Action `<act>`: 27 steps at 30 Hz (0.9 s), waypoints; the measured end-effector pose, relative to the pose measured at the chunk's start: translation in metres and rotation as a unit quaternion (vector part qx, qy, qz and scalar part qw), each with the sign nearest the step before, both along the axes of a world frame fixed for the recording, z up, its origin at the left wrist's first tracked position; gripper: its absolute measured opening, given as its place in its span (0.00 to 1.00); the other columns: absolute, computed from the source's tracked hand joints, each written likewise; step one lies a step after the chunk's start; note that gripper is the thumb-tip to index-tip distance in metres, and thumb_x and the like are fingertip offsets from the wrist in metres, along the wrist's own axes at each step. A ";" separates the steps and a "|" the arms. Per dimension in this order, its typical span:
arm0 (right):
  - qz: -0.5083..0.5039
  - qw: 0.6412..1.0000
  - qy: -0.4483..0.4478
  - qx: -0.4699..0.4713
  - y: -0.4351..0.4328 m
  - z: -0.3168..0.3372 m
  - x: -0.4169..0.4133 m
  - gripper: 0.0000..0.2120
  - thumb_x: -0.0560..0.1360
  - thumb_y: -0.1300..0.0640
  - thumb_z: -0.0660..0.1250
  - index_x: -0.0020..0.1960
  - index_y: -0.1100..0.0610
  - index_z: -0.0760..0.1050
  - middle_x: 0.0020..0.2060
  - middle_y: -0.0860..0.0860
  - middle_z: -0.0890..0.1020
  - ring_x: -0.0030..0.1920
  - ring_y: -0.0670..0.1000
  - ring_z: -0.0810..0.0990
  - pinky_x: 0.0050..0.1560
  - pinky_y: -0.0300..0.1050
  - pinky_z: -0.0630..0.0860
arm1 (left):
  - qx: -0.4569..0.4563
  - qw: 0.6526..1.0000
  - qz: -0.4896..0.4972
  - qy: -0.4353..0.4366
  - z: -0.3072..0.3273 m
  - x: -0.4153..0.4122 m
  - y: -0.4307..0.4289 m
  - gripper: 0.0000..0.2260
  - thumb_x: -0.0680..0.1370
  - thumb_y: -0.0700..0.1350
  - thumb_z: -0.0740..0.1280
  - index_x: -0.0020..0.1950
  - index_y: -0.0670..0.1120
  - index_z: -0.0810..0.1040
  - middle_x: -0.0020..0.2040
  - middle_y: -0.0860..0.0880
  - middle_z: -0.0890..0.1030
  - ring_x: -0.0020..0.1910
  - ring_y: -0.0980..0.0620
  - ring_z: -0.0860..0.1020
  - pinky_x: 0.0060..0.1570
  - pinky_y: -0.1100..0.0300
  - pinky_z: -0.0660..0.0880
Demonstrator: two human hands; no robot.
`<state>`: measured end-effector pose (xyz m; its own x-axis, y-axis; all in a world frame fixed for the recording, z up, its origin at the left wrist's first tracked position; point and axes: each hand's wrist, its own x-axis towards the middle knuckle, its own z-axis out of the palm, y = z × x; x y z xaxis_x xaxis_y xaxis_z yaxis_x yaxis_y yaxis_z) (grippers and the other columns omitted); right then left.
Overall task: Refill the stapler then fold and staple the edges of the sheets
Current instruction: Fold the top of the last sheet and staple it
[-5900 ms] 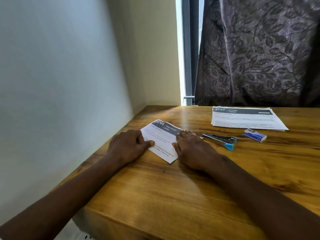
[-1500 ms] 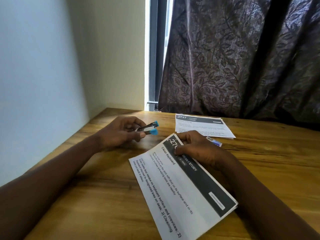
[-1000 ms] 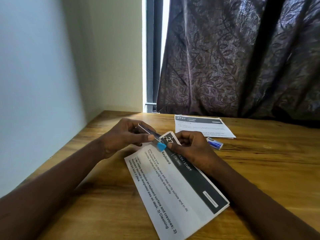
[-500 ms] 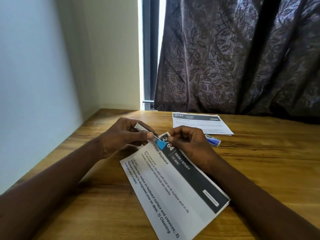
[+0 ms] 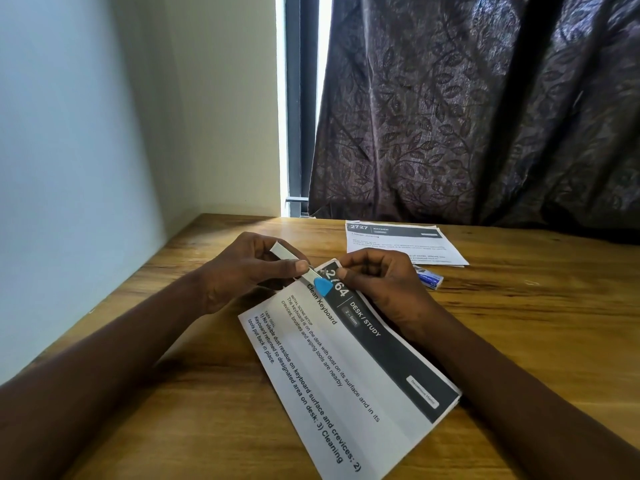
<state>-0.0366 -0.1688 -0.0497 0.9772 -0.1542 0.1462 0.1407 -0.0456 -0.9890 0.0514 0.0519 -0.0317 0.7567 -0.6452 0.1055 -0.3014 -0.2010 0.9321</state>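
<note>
Head view: the left hand grips a slim silver stapler with a blue plastic tip at the far corner of a folded white printed sheet with a black band, and the right hand pinches that corner. The sheet lies slantwise on the brown wooden tabletop; a pale wall hems the left edge, bare wood spreads right beyond a small blue-and-white staple box.

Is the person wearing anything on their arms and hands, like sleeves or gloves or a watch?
No. The left arm and right arm are bare right to the picture's edge, no sleeves showing. The left hand and right hand have no gloves, and I see no watch, bracelet or ring. The nails look short and plain.
</note>
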 end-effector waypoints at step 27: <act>0.103 0.988 0.070 -0.096 0.007 0.012 -0.011 0.12 0.75 0.52 0.74 0.56 0.57 0.82 0.46 0.53 0.89 0.46 0.54 0.89 0.46 0.46 0.85 | -0.013 0.999 -0.022 -0.031 -0.003 0.003 -0.003 0.25 0.70 0.57 0.76 0.51 0.36 0.79 0.48 0.39 0.87 0.49 0.36 0.86 0.51 0.43 0.82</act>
<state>-0.0472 -0.1616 -0.0382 0.9976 0.0679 0.0154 0.0299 -0.2186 -0.9754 0.0547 0.0490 -0.0346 0.7193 -0.6739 0.1690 -0.3668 -0.1617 0.9161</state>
